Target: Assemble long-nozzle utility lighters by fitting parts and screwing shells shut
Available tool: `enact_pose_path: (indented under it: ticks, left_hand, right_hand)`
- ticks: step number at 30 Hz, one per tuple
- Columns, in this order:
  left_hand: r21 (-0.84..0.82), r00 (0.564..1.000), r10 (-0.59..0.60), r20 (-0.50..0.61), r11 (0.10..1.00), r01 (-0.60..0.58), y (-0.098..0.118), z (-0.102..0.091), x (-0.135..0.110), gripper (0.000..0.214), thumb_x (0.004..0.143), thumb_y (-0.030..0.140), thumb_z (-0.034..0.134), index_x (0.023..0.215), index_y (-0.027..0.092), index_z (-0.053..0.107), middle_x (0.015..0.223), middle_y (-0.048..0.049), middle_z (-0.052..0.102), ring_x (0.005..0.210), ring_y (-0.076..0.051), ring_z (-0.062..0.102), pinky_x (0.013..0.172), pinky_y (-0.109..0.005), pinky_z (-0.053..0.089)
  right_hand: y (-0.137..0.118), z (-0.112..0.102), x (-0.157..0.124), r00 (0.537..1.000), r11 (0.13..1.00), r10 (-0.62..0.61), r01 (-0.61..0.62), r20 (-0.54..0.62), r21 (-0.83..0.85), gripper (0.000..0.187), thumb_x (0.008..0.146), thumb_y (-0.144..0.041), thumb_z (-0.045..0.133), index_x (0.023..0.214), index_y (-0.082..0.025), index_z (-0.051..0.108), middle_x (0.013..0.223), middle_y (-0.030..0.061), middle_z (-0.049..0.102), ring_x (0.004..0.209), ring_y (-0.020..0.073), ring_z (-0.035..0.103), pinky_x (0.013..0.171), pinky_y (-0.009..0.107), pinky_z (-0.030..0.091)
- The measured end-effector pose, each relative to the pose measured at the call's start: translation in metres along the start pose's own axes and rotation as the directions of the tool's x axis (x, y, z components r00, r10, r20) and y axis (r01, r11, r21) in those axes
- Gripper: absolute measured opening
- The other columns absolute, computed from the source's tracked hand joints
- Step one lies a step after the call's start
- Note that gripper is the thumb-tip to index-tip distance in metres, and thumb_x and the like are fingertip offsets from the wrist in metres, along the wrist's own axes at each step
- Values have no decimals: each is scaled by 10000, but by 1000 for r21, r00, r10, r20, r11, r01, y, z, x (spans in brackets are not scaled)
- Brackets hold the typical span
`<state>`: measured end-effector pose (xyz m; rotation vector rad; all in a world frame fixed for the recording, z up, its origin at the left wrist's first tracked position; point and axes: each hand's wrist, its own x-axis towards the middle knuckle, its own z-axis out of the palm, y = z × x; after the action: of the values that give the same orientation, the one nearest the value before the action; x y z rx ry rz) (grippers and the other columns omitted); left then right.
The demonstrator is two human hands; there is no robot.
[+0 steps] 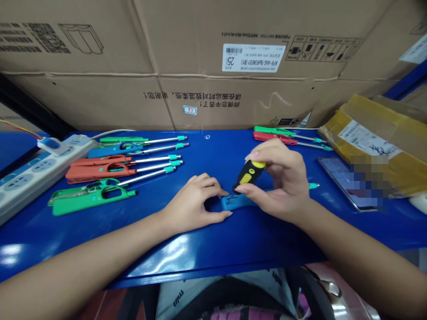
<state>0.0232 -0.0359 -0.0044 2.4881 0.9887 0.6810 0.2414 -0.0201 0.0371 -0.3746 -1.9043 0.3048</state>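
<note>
My right hand (282, 180) pinches a small black and yellow screwdriver (247, 174), its tip pointing down at a blue long-nosed lighter (237, 202) lying on the blue table (213, 240). My left hand (196, 200) rests on the table with fingers curled, thumb and fingertips holding the lighter's blue handle end steady. The lighter's metal tube runs behind my right hand, and its teal tip (313, 186) shows to the right.
Several green, orange and blue lighters (116, 171) lie at the left, two more (287, 137) at the back right. A white power strip (36, 166) is far left, a phone (347, 182) and taped parcel (376, 138) right. Cardboard boxes (200, 62) wall the back.
</note>
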Motion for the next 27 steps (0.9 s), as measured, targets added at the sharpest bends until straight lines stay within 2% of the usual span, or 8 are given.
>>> enact_pose_path:
  ticks: [5, 7, 10, 15, 18, 21, 25, 27]
  left_hand:
    - [-11, 1000, 10, -10, 1000, -10, -1, 0, 0, 294, 832, 451, 763, 1004, 218, 714, 964, -24, 685, 906, -215, 595, 888, -394, 427]
    - [-3, 1000, 10, -7, 1000, -10, -1, 1, -1, 297, 834, 454, 760, 1010, 219, 715, 941, -25, 681, 888, -217, 582, 852, -384, 430]
    - [5, 1000, 11, -8, 1000, -11, -1, 1, -1, 307, 831, 455, 763, 1022, 220, 716, 895, -21, 667, 857, -216, 563, 805, -370, 428]
    - [-12, 1000, 5, -11, 1000, -5, -1, 1, 0, 288, 830, 443, 766, 1003, 219, 715, 964, -23, 689, 906, -221, 596, 880, -393, 429]
    - [4, 1000, 8, -17, 1000, -8, -1, 1, 0, 294, 824, 451, 769, 999, 221, 717, 940, -26, 686, 892, -225, 591, 848, -385, 433]
    - [10, 1000, 11, -22, 1000, -11, -2, 2, -1, 308, 825, 467, 766, 1013, 228, 716, 918, -22, 681, 870, -221, 584, 822, -378, 430]
    - [-1, 1000, 4, -10, 1000, -4, -2, 3, -1, 311, 828, 477, 763, 1009, 227, 717, 971, -26, 693, 914, -225, 595, 869, -394, 434]
    - [3, 1000, 1, -8, 1000, -1, -1, 2, -1, 313, 831, 481, 760, 1007, 225, 720, 954, -28, 690, 913, -228, 596, 872, -398, 438]
  right_hand:
    - [-6, 2, -2, 982, 971, 161, -175, 98, 163, 394, 950, -173, 575, 1331, -256, 519, 1335, 106, 607, 1196, 247, 619, 904, 436, 611]
    - [-6, 2, -2, 989, 965, 142, -149, 50, 214, 466, 908, -151, 646, 1336, -284, 517, 1256, 74, 640, 1075, 215, 662, 825, 385, 630]
    - [-5, -1, 1, 997, 992, 71, -74, 37, 104, 512, 841, -194, 755, 1309, -315, 585, 1172, 48, 669, 1008, 215, 649, 822, 388, 617]
    - [-10, -10, 8, 973, 987, 132, -147, 191, 70, 398, 978, -184, 539, 1362, -268, 601, 1315, 85, 642, 1228, 263, 590, 1004, 489, 543]
    - [-12, -8, 7, 973, 973, 146, -173, 178, 149, 467, 948, -147, 598, 1390, -299, 579, 1250, 61, 682, 1089, 226, 661, 934, 442, 583]
    - [-12, -6, 5, 987, 989, 116, -125, 107, 79, 514, 890, -154, 694, 1373, -307, 604, 1203, 56, 700, 1018, 223, 665, 890, 418, 595]
    - [-13, -7, 5, 973, 985, 136, -154, 188, 83, 509, 965, -157, 565, 1457, -276, 524, 1351, 89, 639, 1119, 243, 649, 959, 464, 568]
    - [-13, -8, 6, 968, 977, 134, -165, 213, 132, 489, 969, -158, 564, 1444, -273, 535, 1277, 85, 670, 1063, 225, 668, 911, 437, 589]
